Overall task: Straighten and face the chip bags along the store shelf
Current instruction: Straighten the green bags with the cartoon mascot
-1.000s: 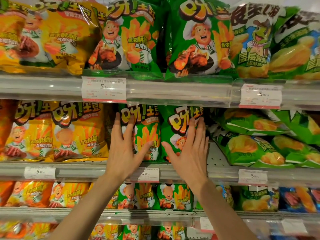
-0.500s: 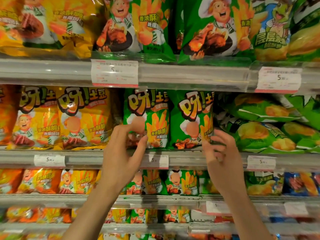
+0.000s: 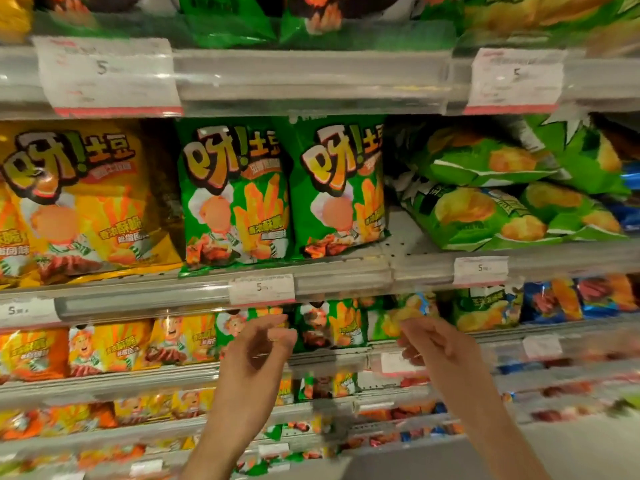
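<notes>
On the middle shelf [image 3: 346,271], stood two green chip bags upright and side by side, left one [image 3: 235,199] touching right one [image 3: 341,192], fronts facing out, bottoms at the shelf lip. Just left of them, stood a yellow bag [image 3: 83,202] of the same brand, also upright and facing out. To the right, lay a heap of green bags [image 3: 485,188] flat and tilted, stacked on one another, apart from the upright pair by a bare strip of shelf. Below the shelf edge, hovered left hand [image 3: 258,344] and right hand [image 3: 436,344], near each other, in front of the smaller bags on the lower shelf [image 3: 104,379]. Loosely curled fingers on both, holding nothing visible; picture blurred, so contact with the lower bags could not be told. Noted price tag [image 3: 262,289] on the rail just above the left hand.
</notes>
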Available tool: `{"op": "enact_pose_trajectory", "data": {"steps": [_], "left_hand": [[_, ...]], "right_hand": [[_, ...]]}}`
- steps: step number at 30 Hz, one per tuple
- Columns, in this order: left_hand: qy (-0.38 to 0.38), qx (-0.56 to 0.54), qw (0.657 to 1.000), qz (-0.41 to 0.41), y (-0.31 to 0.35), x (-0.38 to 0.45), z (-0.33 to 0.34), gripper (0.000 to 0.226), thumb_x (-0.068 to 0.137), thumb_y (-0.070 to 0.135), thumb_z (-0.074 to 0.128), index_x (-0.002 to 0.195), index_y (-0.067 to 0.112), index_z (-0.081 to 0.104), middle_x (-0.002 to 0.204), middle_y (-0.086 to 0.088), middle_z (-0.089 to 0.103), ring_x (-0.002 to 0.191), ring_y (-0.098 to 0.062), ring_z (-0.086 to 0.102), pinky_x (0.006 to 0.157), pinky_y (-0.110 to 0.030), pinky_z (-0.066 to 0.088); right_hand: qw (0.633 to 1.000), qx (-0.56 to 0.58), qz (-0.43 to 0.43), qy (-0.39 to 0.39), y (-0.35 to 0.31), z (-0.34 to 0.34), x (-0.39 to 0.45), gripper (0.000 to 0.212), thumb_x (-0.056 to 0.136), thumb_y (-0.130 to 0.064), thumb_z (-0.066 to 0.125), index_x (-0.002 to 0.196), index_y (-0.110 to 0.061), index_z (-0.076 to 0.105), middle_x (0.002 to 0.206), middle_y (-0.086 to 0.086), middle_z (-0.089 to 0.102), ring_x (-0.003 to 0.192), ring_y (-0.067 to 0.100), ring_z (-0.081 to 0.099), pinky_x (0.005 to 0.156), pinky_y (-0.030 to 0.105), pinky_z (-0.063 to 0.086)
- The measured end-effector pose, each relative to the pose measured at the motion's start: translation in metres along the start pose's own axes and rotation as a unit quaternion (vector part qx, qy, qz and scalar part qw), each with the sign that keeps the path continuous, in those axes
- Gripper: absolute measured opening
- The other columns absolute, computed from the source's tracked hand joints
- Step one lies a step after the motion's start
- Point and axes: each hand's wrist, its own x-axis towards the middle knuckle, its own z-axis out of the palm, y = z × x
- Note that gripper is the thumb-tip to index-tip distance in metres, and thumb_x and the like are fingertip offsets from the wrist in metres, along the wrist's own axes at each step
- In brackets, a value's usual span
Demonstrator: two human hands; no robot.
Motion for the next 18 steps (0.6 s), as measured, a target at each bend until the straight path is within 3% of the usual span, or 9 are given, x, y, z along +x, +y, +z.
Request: {"op": "enact_pose_trajectory", "data": {"steps": [7, 10, 13, 18], "left_hand": [[0.049, -0.031, 0.998, 0.019, 0.045, -0.019, 0.099, 0.014, 0.095, 0.036, 0.066, 0.107, 0.029, 0.069, 0.095, 0.011, 0.075, 0.089, -0.006, 0.07, 0.084, -0.031, 0.054], [0.063, -0.035, 0.997, 0.019, 0.058, -0.024, 0.133, 0.012, 0.096, 0.031, 0.065, 0.107, 0.028, 0.069, 0.096, 0.011, 0.076, 0.091, -0.007, 0.071, 0.085, -0.031, 0.053], [0.075, -0.041, 0.996, 0.019, 0.068, -0.025, 0.154, 0.014, 0.096, 0.028, 0.063, 0.108, 0.026, 0.07, 0.099, 0.008, 0.076, 0.095, -0.01, 0.071, 0.087, -0.036, 0.055], [0.077, -0.067, 0.994, 0.028, 0.084, -0.02, 0.168, 0.014, 0.093, 0.03, 0.065, 0.105, 0.027, 0.071, 0.097, 0.01, 0.076, 0.091, -0.007, 0.071, 0.084, -0.032, 0.054]], "right_hand": [[1.0, 0.012, -0.022, -0.013, 0.0, -0.101, 0.028, 0.014, 0.097, -0.025, 0.06, 0.096, -0.021, 0.073, 0.081, -0.007, 0.076, 0.076, 0.003, 0.07, 0.072, 0.02, 0.054], [0.999, 0.024, -0.018, -0.023, 0.001, -0.135, 0.038, 0.013, 0.097, -0.022, 0.059, 0.096, -0.019, 0.072, 0.081, -0.005, 0.077, 0.078, 0.007, 0.071, 0.074, 0.021, 0.054], [0.997, 0.062, -0.006, -0.036, -0.003, -0.158, 0.047, 0.013, 0.096, -0.016, 0.06, 0.094, -0.013, 0.072, 0.081, 0.003, 0.076, 0.078, 0.01, 0.071, 0.069, 0.015, 0.054], [0.998, 0.052, -0.013, -0.026, -0.007, -0.172, 0.06, 0.015, 0.094, -0.02, 0.061, 0.093, -0.01, 0.072, 0.079, 0.001, 0.075, 0.075, 0.011, 0.07, 0.07, 0.021, 0.058]]}}
